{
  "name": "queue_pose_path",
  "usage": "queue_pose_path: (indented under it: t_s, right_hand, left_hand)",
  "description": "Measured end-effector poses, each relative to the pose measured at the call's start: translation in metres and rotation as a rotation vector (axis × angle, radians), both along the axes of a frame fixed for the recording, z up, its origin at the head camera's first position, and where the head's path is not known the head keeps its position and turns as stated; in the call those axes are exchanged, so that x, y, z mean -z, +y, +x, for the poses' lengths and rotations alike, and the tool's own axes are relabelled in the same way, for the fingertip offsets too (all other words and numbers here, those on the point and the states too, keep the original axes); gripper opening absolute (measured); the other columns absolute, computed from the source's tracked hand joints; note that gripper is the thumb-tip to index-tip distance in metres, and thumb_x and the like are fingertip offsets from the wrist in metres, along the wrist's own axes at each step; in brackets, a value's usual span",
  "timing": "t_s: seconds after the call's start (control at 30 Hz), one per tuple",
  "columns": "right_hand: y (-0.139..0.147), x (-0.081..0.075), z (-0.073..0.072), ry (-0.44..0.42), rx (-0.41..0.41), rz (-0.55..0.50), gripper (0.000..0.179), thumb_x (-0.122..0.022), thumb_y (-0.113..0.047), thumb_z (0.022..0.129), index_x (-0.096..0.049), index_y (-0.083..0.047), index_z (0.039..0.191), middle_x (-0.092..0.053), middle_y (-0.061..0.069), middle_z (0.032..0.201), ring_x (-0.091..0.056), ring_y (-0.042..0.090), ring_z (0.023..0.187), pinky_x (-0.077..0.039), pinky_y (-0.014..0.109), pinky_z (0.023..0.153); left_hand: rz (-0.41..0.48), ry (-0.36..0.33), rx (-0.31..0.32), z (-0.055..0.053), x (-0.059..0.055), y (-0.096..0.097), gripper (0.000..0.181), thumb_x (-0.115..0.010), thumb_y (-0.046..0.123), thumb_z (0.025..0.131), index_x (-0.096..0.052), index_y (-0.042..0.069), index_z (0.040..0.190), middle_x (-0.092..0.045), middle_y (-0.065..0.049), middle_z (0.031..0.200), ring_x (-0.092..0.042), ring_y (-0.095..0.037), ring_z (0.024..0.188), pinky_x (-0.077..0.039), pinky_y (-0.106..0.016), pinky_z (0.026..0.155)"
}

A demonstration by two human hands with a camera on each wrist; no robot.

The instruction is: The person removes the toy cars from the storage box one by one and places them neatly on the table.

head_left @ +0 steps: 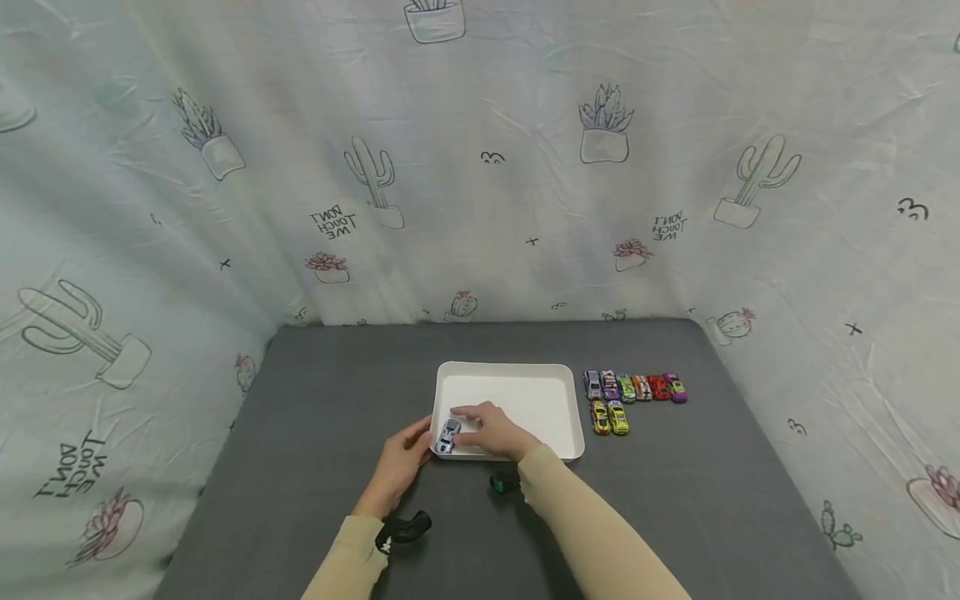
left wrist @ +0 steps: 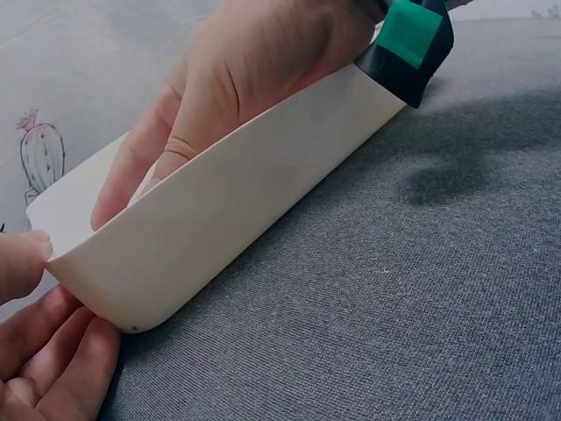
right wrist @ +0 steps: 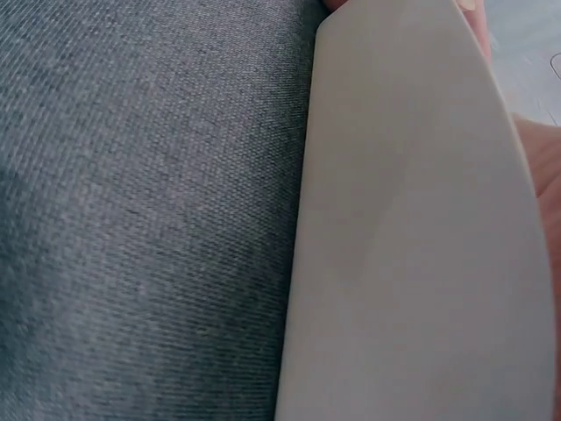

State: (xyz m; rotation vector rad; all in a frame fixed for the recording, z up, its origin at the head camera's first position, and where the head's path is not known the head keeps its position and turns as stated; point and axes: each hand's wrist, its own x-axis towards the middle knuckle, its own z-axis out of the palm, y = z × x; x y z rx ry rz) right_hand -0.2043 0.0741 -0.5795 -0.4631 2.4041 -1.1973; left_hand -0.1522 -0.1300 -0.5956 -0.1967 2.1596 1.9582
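A white tray [head_left: 525,408] lies on the grey table. My left hand [head_left: 401,462] grips its near left corner, with the thumb at the rim and the other fingers curled against the outside, low down, in the left wrist view. Inside that corner sits a silver-white toy car [head_left: 448,436] with dark windows. Over the tray, my right hand [head_left: 491,431] reaches in from the right, forefinger and thumb spread apart right by the car. The tray's near wall [right wrist: 412,210] hides most of the right hand in the right wrist view.
Right of the tray, several toy cars [head_left: 633,387] stand side by side in a row, with a yellow-and-red car [head_left: 600,417] and a yellow car [head_left: 618,417] in front of them. A printed cloth [head_left: 480,183] hangs around the grey table [head_left: 337,383].
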Motion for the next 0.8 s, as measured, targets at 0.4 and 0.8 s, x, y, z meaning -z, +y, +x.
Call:
queue_pose_path:
  t_s: [0.4,0.8]
  right_hand:
    - [-0.0008,0.0013,0.0032,0.054,0.016,0.032,0.039,-0.077,-0.027,0.083,-0.067,-0.013,0.118,-0.056,0.006,0.119,-0.048,0.023,0.110,-0.040,0.045,0.098]
    - [-0.0019,0.0031,0.0047,0.089,-0.019,0.125,0.049,-0.075,-0.031,0.085,-0.063,-0.018,0.130,-0.053,0.008,0.119,-0.042,0.022,0.104,-0.040,0.038,0.086]
  left_hand:
    - [0.016,0.005,0.002,-0.0008,0.0025,0.0003,0.040,-0.054,0.012,0.100,-0.054,0.013,0.140,-0.053,-0.012,0.138,-0.051,-0.025,0.123,-0.049,-0.030,0.093]
    - [-0.008,0.006,0.007,-0.0003,0.0014,-0.0007,0.040,-0.055,0.014,0.100,-0.054,0.014,0.139,-0.052,-0.012,0.138,-0.051,-0.026,0.124,-0.049,-0.031,0.094]
